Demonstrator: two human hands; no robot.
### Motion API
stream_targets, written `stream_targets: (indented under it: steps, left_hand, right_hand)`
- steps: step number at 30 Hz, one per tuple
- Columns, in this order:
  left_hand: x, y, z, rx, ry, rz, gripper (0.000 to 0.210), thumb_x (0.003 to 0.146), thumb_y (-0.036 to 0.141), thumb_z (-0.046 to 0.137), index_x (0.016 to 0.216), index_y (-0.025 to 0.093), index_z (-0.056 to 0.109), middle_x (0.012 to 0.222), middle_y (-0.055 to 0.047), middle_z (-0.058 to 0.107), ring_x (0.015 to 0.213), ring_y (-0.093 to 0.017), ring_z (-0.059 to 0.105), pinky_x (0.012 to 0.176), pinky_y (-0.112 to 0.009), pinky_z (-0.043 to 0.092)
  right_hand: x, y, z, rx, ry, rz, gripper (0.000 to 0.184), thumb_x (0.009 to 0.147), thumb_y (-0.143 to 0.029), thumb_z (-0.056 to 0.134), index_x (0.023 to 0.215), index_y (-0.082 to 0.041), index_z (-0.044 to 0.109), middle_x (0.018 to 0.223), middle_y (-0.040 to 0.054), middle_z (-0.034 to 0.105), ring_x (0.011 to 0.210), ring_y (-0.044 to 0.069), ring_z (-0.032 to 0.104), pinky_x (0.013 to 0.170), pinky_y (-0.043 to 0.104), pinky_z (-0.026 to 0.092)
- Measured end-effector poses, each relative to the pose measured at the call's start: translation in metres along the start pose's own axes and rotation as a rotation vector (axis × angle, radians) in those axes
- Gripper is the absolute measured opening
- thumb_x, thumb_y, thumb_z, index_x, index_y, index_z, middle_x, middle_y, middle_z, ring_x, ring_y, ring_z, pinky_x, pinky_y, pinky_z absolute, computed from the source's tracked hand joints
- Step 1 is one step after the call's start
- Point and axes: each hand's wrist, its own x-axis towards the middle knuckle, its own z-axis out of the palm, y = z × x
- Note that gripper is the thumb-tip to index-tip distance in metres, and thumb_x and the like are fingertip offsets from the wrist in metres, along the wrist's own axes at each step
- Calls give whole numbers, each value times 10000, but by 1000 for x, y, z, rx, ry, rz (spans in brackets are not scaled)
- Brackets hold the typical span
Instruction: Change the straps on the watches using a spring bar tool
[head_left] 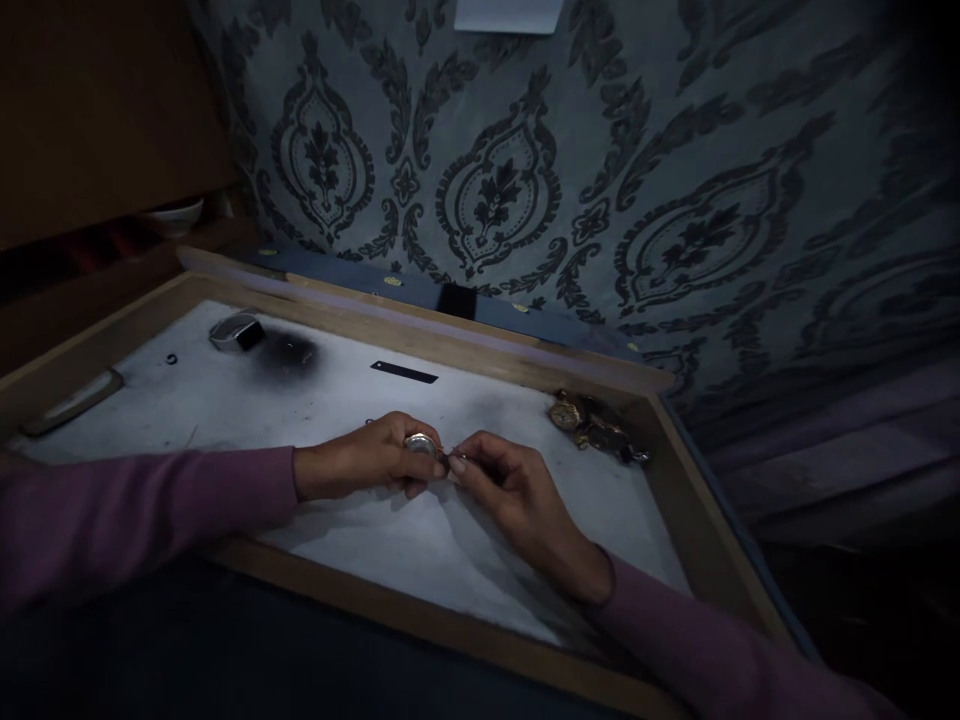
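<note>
Between the thumb and fingers of my left hand is a small round watch case with a shiny silver rim. My right hand is just to its right, thumb and fingers pinched close together at the edge of the case. Something tiny sits at those fingertips, too small and dark to name. Both hands are over the white surface inside a wood-framed tray. A small dark bit lies just behind my left hand.
Behind the hands lies a flat black strip. A silver wristwatch sits at the back left near a dark smudge. Gold-toned watches are piled at the right. A curved strip lies far left. Patterned wallpaper rises behind.
</note>
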Motion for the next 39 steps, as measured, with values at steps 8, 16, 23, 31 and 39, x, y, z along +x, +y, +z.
stream_targets:
  steps: [8, 16, 23, 31, 39]
  left_hand:
    - [-2, -3, -5, -58, -74, -5, 296, 790, 411, 683, 786, 155, 534, 513, 63, 493, 454, -61, 339, 438, -207, 197]
    - [-2, -2, -6, -74, -99, -10, 276, 848, 405, 620, 789, 157, 517, 527, 57, 492, 433, -51, 305, 422, -207, 172]
    - [-2, 2, -1, 11, -36, -64, 205, 747, 294, 675, 740, 164, 517, 485, 73, 478, 434, -57, 327, 419, -206, 191]
    - [-1, 3, 0, 39, 8, -64, 172, 701, 271, 653, 710, 165, 518, 481, 72, 479, 441, -64, 382, 446, -200, 243]
    - [-4, 5, -2, 62, -30, -44, 205, 742, 317, 651, 740, 165, 514, 481, 73, 480, 449, -68, 373, 457, -205, 250]
  right_hand:
    - [1, 1, -1, -1, -15, -37, 201, 865, -294, 579, 724, -154, 606, 627, -12, 549, 582, 112, 458, 532, 234, 357]
    - [1, 5, 0, 44, -29, -25, 208, 878, -291, 568, 717, -162, 593, 622, -23, 537, 573, 104, 457, 529, 225, 359]
    - [0, 3, 2, -3, -32, -39, 197, 877, -260, 551, 707, -167, 581, 621, -24, 515, 577, 108, 438, 522, 230, 339]
    - [1, -4, 1, 55, -69, 81, 191, 862, -337, 558, 761, -177, 583, 692, 7, 559, 653, 135, 484, 577, 249, 380]
    - [5, 6, -1, 194, 29, 195, 173, 833, -344, 571, 859, -172, 573, 716, -5, 555, 625, 120, 502, 545, 231, 387]
